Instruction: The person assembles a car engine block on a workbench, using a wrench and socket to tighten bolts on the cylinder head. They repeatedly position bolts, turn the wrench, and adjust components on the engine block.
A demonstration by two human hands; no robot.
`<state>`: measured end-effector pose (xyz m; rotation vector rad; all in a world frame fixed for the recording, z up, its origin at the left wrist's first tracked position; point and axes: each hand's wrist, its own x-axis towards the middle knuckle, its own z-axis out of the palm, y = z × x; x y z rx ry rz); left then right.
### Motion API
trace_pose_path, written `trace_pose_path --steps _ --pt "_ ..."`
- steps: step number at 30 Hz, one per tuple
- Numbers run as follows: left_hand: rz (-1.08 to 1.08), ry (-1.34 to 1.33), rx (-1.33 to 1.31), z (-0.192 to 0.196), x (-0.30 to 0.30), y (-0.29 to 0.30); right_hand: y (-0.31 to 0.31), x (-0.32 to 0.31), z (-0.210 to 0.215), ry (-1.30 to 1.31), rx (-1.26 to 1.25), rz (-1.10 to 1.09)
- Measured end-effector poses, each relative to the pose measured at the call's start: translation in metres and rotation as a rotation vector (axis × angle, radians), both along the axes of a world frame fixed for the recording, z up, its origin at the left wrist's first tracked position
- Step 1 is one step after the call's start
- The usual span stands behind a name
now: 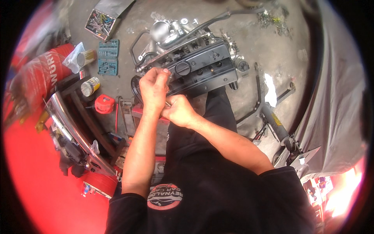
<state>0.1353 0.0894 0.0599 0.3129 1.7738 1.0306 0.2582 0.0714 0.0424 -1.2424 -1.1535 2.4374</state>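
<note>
My left hand [154, 87] is closed at the left end of the engine [187, 58], thumb on top, and what it grips is mostly hidden. Just below and to the right, my right hand [179, 111] is closed on a slim metal tool [168, 104], of which only a short length shows between the two hands. The tool's kind cannot be made out. Beside my left hand lies the black valve cover [212, 54] with its round oil filler cap [182, 69]. Silver intake parts [160, 31] sit on the engine's far side.
At the far left stand a box of mixed tools [100, 24] and a green socket set [108, 57]. A yellow-labelled can [90, 86], a red tape-measure-like case [104, 104] and a chrome bumper [74, 132] lie to the left. At the right are a metal stand [276, 124] and a grey cover [339, 97].
</note>
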Motion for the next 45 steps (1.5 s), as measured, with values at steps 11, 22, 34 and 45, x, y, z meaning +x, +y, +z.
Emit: trace_pose_path --steps 11,22,34,45 --pt "-0.457 0.192 0.022 -0.041 -0.007 -0.047 0.082 0.021 0.031 -0.281 0.993 0.785" --pt "-0.430 0.553 0.459 -0.044 0.016 -0.116 0.020 0.044 0.083 -0.308 1.333 0.713" --pt "-0.404 0.540 0.313 -0.063 0.066 -0.151 -0.026 0.079 0.077 -0.471 1.222 0.769" --pt "-0.501 0.575 0.144 -0.070 0.079 -0.144 -0.007 0.092 0.052 -0.235 0.432 0.771"
